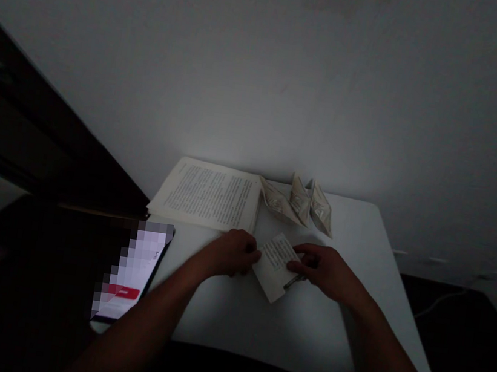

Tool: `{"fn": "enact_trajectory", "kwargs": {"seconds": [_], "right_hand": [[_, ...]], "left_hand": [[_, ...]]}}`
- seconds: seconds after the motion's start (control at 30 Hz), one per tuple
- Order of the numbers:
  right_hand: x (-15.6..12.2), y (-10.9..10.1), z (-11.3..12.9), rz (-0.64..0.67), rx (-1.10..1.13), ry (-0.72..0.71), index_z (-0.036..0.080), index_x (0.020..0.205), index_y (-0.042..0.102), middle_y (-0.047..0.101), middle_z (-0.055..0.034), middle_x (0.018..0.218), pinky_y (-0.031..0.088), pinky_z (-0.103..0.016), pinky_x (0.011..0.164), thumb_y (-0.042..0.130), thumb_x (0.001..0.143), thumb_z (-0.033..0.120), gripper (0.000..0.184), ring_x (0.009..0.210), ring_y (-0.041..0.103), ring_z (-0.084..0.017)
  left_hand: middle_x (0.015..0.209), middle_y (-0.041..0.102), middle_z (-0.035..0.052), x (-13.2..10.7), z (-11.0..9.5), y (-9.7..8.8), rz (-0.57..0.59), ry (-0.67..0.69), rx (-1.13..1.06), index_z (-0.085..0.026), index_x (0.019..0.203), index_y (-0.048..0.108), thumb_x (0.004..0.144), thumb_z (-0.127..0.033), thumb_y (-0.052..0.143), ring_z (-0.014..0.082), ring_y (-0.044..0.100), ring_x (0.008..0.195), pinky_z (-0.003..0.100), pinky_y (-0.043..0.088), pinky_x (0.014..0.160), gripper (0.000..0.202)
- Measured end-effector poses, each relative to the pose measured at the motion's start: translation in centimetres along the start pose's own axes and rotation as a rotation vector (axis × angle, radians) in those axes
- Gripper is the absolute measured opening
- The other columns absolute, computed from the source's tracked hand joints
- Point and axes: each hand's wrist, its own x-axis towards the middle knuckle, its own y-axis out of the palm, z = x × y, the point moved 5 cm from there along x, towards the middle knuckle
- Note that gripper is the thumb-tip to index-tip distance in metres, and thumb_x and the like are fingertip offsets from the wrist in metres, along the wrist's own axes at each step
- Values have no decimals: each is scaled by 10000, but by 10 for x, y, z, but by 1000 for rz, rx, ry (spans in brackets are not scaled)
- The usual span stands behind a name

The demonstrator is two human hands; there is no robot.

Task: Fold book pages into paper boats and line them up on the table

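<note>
Over the middle of the white table, a folded sheet of printed paper [273,265] is held between my two hands. My left hand [235,252] pinches its left corner, thumb towards the paper. On the opposite side, my right hand [317,268] grips the right edge with thumb and fingers; a dark folded part shows below that thumb. Behind the paper stand folded paper boats [280,202], three in a loose row, made of similar printed sheets. Some fingertips of both hands are hidden behind the paper or in shadow.
A stack of printed pages [208,196] lies at the table's back left. A lit phone [131,277] rests at the left edge, near my left forearm. The white table [354,218] meets a grey wall [262,78]. A pale cable [439,302] runs at the right.
</note>
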Motion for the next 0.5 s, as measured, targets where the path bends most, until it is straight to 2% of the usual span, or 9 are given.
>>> {"fn": "enact_trajectory", "kwargs": {"seconds": [0.1, 0.17, 0.2, 0.27, 0.37, 0.43, 0.5], "right_hand": [[-2, -6, 10, -126, -296, -96, 199, 1006, 655, 656, -19, 693, 449, -275, 575, 610, 767, 428, 334, 597, 595, -154], [-5, -7, 16, -186, -456, -149, 207, 1013, 656, 671, -42, 790, 469, -305, 637, 593, 782, 414, 316, 669, 619, -176], [-6, -7, 18, -210, -518, -174, 206, 1017, 654, 670, -52, 838, 475, -316, 660, 593, 784, 403, 311, 702, 624, -184], [-10, -5, 22, -243, -596, -224, 198, 1029, 647, 658, -65, 913, 486, -330, 702, 588, 793, 372, 299, 763, 627, -194], [-17, 0, 26, -266, -624, -298, 190, 1025, 640, 648, -67, 947, 497, -336, 765, 564, 818, 326, 259, 842, 621, -197], [-22, 5, 28, -281, -619, -347, 191, 1011, 640, 648, -70, 960, 499, -343, 805, 563, 821, 318, 241, 895, 609, -203], [-28, 11, 30, -303, -619, -387, 180, 1005, 640, 644, -84, 981, 496, -360, 837, 578, 813, 332, 253, 931, 595, -215]], "left_hand": [[689, 646, 85, -7, -8, -2, -228, 20, 370, -143, 711, 569, 807, -360, 487, 219, 631, 668, 319, 479, 603, 251], [740, 648, 93, -11, -12, 0, -369, -27, 509, -142, 876, 571, 802, -391, 513, 248, 629, 711, 356, 484, 629, 266], [755, 646, 84, -13, -15, 3, -407, -5, 533, -147, 919, 558, 806, -382, 519, 242, 624, 716, 358, 486, 641, 263], [844, 634, 66, -14, -23, 11, -452, 141, 533, -163, 942, 544, 822, -316, 517, 207, 607, 770, 333, 487, 698, 196], [965, 595, 73, -15, -34, 25, -449, 439, 543, -163, 906, 565, 833, -203, 489, 192, 557, 916, 325, 462, 829, 112], [1057, 569, 92, -14, -34, 31, -469, 530, 531, -150, 947, 572, 824, -176, 493, 205, 522, 1004, 344, 434, 905, 148], [1120, 549, 106, -12, -32, 35, -471, 561, 515, -139, 1016, 563, 814, -181, 510, 221, 494, 1064, 359, 413, 949, 214]]}}
